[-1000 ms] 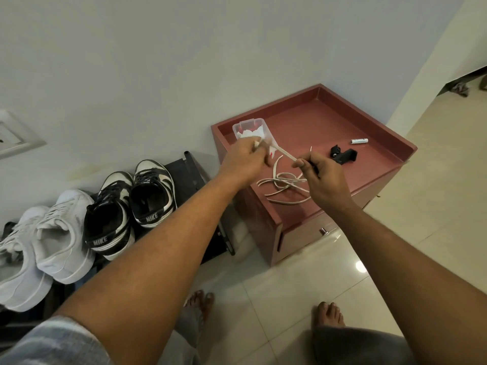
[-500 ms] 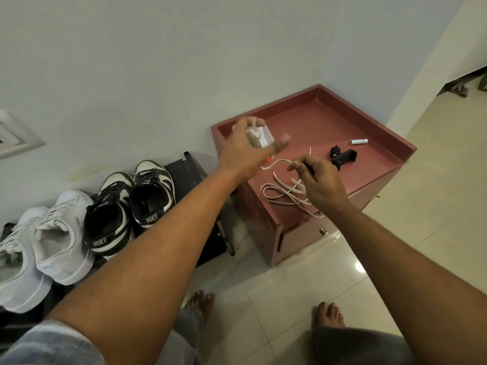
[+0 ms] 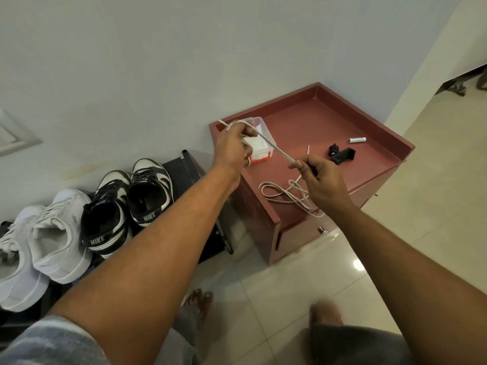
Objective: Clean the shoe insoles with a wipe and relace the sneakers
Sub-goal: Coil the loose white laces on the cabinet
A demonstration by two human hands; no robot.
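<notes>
A white shoelace (image 3: 274,147) runs taut between my two hands above the red cabinet top (image 3: 316,122). My left hand (image 3: 233,147) grips one end, with the lace looped around its fingers. My right hand (image 3: 320,177) pinches the lace further along. The rest of the lace lies in loose coils (image 3: 283,193) on the cabinet under my right hand. A clear plastic box of wipes (image 3: 259,142) with a red clasp sits at the cabinet's back left corner, partly hidden by my left hand. Black-and-white sneakers (image 3: 126,201) and white sneakers (image 3: 44,241) sit on a rack at left.
On the cabinet lie a small black holder (image 3: 342,154) and a white tube (image 3: 357,140). The cabinet has a raised rim and a drawer knob (image 3: 320,229) in front. A black shoe rack (image 3: 184,167) stands against the wall. My bare feet (image 3: 199,306) are on the tiled floor.
My left hand closed around the lace and drew it up and to the left, pulling it taut. My right hand stayed in place pinching the lace, and the coils shifted on the cabinet.
</notes>
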